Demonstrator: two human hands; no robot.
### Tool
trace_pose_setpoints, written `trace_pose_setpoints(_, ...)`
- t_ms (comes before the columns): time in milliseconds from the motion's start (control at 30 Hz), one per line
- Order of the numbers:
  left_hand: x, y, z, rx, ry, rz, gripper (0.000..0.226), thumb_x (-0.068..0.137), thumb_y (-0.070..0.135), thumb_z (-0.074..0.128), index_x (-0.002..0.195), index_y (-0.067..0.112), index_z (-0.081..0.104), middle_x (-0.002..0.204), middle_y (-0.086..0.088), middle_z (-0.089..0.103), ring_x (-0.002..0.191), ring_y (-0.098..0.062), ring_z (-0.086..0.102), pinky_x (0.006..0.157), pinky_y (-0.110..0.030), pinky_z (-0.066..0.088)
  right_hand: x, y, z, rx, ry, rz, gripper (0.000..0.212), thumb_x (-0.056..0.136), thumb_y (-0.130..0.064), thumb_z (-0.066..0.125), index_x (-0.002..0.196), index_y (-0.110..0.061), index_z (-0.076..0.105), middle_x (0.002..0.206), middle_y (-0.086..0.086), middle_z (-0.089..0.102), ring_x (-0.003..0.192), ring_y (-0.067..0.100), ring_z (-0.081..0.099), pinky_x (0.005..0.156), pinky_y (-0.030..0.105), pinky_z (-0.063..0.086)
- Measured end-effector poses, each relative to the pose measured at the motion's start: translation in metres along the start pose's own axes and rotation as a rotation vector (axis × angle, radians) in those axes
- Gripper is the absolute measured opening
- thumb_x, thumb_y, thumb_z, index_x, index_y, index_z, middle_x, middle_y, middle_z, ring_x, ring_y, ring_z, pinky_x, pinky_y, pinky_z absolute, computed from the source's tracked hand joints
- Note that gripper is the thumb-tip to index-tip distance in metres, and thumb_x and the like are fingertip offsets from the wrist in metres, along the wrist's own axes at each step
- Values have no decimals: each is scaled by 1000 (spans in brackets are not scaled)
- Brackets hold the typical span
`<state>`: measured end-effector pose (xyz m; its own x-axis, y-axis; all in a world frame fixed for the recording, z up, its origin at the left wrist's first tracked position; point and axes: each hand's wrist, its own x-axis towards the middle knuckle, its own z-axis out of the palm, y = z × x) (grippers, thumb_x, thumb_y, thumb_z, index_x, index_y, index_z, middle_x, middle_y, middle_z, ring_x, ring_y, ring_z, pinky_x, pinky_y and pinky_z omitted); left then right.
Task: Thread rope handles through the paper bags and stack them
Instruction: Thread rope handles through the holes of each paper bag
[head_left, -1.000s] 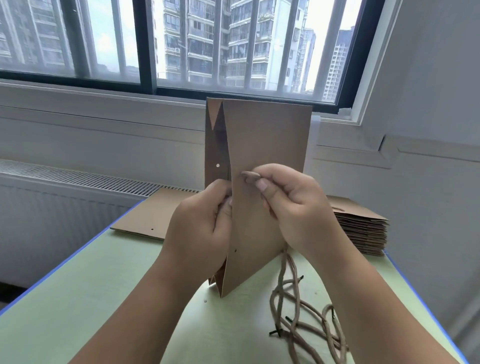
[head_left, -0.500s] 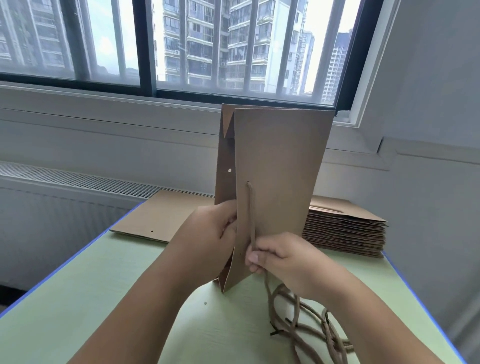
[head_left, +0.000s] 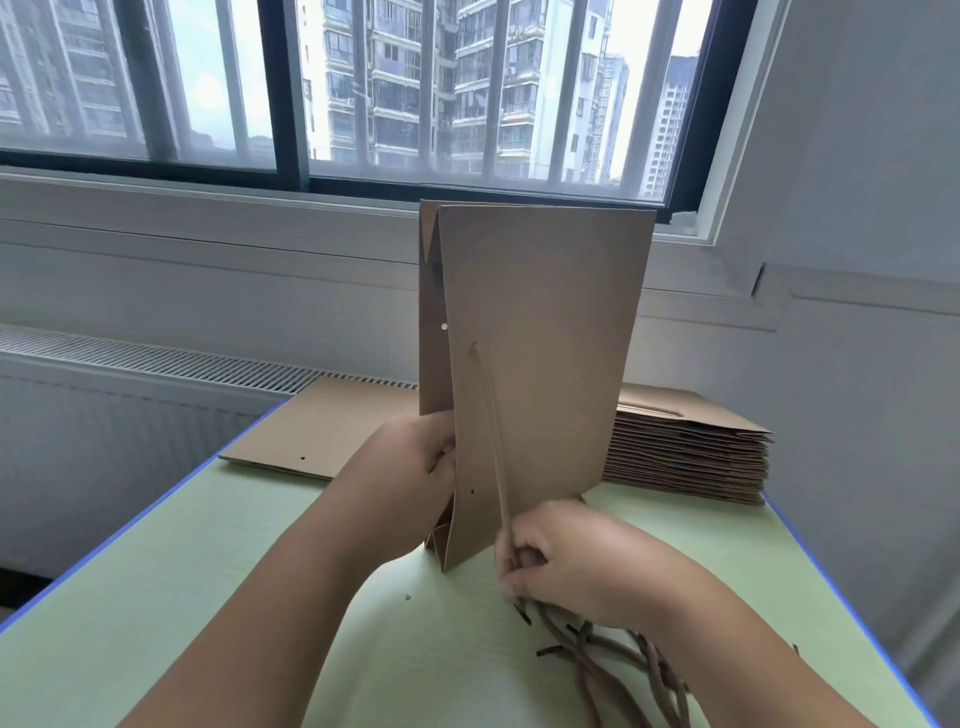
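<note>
Pinching rope (head_left: 492, 447) below bag (head_left: 545, 332), right hand (head_left: 566, 561) fingers (head_left: 511, 558)

Upright bag (head_left: 545, 338) mid-table (head_left: 156, 597), flat bag (head_left: 317, 436) behind-left, bag stack (head_left: 685, 447) behind-right, ropes (head_left: 623, 670) front-right.

Bright daylight thru window (head_left: 395, 88) at 12 o'clock; sky blown out w/ glare toward 1 o'clock. Backlit paper bag (head_left: 545, 338) face in soft shade. Faint, diffuse shadows on table (head_left: 156, 623). Wide-angle bending at 3 & 9 o'clock edges. Slightly soft overall.
</note>
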<state>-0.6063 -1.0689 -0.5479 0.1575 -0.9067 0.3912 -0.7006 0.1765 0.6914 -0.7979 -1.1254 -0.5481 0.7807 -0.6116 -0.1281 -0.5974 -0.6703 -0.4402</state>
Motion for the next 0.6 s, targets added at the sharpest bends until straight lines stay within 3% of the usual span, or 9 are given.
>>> trace_pose_setpoints(100,0,0,0,-22,2,4,20,87,23,44,81,15,62,75,-8,65,72,-33,56,58,-30,40,-2,1,-2,40,39,13,8,90,-25,69,83,-23,66,58,-17,51,52,1,45,49,16,34)
trace_pose_setpoints(200,0,0,1,-28,7,0,22,94,10,48,78,18,61,73,-4,66,67,-28,55,58,-29,41,-3,2,-2,132,140,32,13,90,-22,70,80,-26,63,59,-18,55,53,1,47,50,18,41)
trace_pose_setpoints(333,0,-1,0,-64,-1,-16,26,95,5,51,79,21,64,75,-4,68,65,-17,53,61,-30,43,-2,-1,2,381,344,-42,22,94,-11,67,95,-33,71,82,-7,70,74,12,63,71,22,51)
trace_pose_setpoints(433,0,-1,-1,-77,0,-32,26,96,5,51,83,20,68,80,-3,72,76,-30,63,67,-40,53,0,-1,8,474,429,-71,28,95,-8,65,95,-33,76,85,-2,73,83,19,67,77,27,52)
trace_pose_setpoints(500,0,1,-1,-106,-23,-41,26,97,5,51,86,20,69,84,-6,73,77,-33,64,67,-43,54,1,-2,10,500,490,-74,24,92,-8,69,86,-30,77,82,-2,73,81,22,67,76,33,53)
trace_pose_setpoints(600,-2,5,0,-166,-57,-40,30,97,7,51,85,26,70,84,-7,74,68,-22,58,65,-41,52,1,-3,13,597,561,-104,18,88,-6,73,78,-20,74,76,5,70,69,18,62,66,30,50)
